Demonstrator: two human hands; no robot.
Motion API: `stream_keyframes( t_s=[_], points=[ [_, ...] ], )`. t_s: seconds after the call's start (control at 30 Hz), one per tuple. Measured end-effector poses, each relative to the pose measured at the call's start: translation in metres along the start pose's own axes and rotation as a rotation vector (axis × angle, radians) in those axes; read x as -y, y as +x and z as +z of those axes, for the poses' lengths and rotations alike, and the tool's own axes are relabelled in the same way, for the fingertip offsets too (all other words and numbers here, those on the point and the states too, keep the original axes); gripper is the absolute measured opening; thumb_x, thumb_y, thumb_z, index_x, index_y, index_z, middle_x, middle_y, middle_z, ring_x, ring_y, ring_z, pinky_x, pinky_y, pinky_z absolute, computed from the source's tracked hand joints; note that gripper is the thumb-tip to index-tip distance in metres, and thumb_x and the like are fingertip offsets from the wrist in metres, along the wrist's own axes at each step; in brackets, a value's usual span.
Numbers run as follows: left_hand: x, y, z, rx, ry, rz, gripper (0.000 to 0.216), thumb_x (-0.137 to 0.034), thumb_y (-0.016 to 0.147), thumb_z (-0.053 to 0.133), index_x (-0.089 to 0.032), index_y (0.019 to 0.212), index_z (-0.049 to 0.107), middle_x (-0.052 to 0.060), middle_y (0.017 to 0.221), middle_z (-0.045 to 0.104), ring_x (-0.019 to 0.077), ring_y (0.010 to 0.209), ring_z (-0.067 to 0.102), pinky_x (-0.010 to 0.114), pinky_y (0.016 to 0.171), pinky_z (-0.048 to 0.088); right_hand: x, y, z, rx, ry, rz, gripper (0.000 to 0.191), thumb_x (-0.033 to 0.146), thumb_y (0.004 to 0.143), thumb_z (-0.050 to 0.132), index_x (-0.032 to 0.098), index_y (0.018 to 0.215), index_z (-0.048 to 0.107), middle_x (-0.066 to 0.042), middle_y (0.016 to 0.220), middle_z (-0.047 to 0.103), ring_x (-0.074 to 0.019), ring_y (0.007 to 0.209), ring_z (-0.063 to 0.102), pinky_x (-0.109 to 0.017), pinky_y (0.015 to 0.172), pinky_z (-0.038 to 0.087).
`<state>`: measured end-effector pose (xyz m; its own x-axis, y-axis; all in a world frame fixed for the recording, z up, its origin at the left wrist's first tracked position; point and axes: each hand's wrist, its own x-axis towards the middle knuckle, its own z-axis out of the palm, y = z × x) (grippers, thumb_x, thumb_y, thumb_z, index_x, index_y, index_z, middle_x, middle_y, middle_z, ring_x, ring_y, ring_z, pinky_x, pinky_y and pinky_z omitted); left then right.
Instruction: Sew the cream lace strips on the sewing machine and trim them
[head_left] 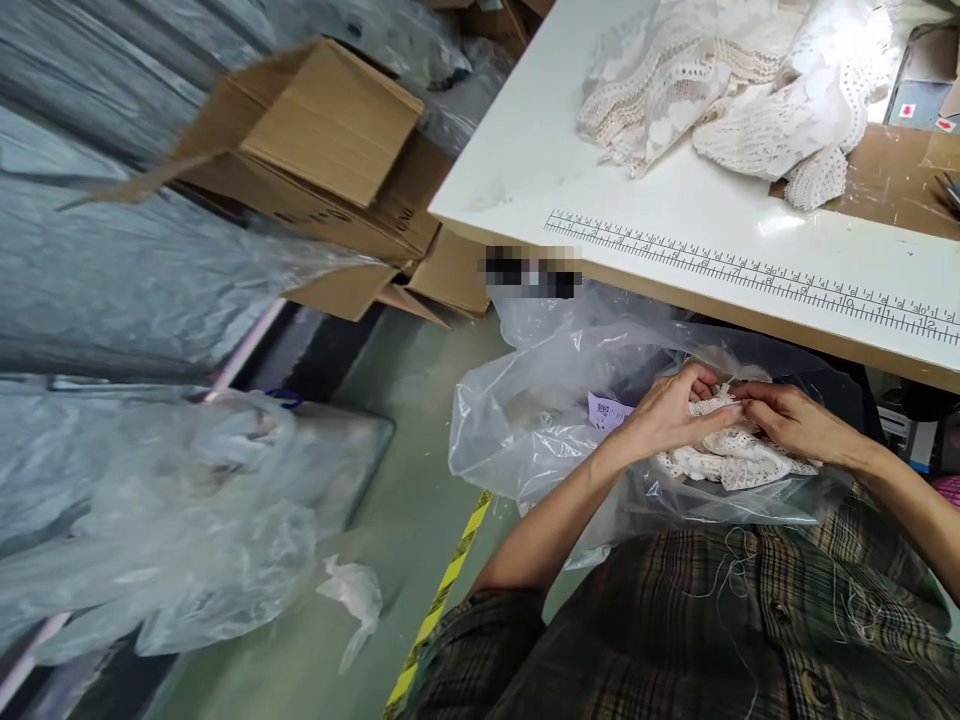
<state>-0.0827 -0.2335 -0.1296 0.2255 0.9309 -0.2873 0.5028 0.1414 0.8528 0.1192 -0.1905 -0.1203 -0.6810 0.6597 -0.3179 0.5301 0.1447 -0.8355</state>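
Observation:
Both hands are at a bunched piece of cream lace fabric [724,465] just below the table's front edge. My left hand [671,410] has its fingers closed on the upper left of the lace. Close beside it, my right hand [784,415] pinches the lace from the right, with the fingertips of the two hands nearly meeting. Under the lace spreads a large clear plastic bag [510,410]. A small purple label with a printed code [609,411] lies on the plastic, left of my left hand.
More lace fabric [795,110] is heaped on the white table [517,150], which has a printed ruler [750,275] along its front. Left stand an open cardboard box [330,130] and plastic-wrapped bundles [187,530]. Yellow-black tape [442,600] marks the floor.

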Motion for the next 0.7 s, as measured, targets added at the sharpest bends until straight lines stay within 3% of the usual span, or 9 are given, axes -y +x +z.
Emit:
stream_keyframes(
  t_s=[0.2,0.37,0.5,0.7],
  points=[
    [0.002,0.006,0.005,-0.038,-0.015,-0.023,0.021,-0.024,0.079,0.069,-0.017,0.098,0.062,0.004,0.092,0.069,0.0181,0.087,0.065,0.030,0.078,0.052,-0.004,0.006,-0.003,0.045,0.002,-0.048,0.036,0.048,0.087,0.046,0.017,0.095,0.062,0.002,0.061,0.050,-0.0138,0.053,0.042,-0.026,0.050,0.034],
    [-0.002,0.006,0.001,-0.003,-0.001,-0.054,0.026,-0.029,0.078,0.072,-0.017,0.100,0.063,0.005,0.094,0.069,0.0193,0.088,0.065,0.030,0.076,0.052,0.001,0.010,-0.004,-0.011,-0.113,-0.039,0.033,0.045,0.090,0.039,0.021,0.075,0.055,0.000,0.060,0.051,-0.0136,0.053,0.043,-0.027,0.052,0.033],
    [-0.007,0.004,-0.001,0.004,0.052,-0.109,0.039,-0.036,0.072,0.080,-0.016,0.101,0.064,0.006,0.095,0.069,0.0217,0.088,0.065,0.034,0.077,0.052,0.002,0.011,-0.001,-0.014,-0.125,-0.037,0.030,0.042,0.090,0.039,0.022,0.071,0.051,0.001,0.059,0.049,-0.0133,0.053,0.041,-0.027,0.052,0.032],
    [0.007,0.010,0.005,-0.023,-0.154,-0.059,0.017,-0.017,0.077,0.069,-0.014,0.093,0.064,0.004,0.089,0.068,0.0156,0.083,0.063,0.026,0.073,0.051,-0.003,0.011,-0.001,-0.004,-0.112,-0.040,0.034,0.047,0.090,0.038,0.022,0.074,0.053,0.001,0.060,0.049,-0.0133,0.054,0.042,-0.026,0.052,0.033]
  ],
)
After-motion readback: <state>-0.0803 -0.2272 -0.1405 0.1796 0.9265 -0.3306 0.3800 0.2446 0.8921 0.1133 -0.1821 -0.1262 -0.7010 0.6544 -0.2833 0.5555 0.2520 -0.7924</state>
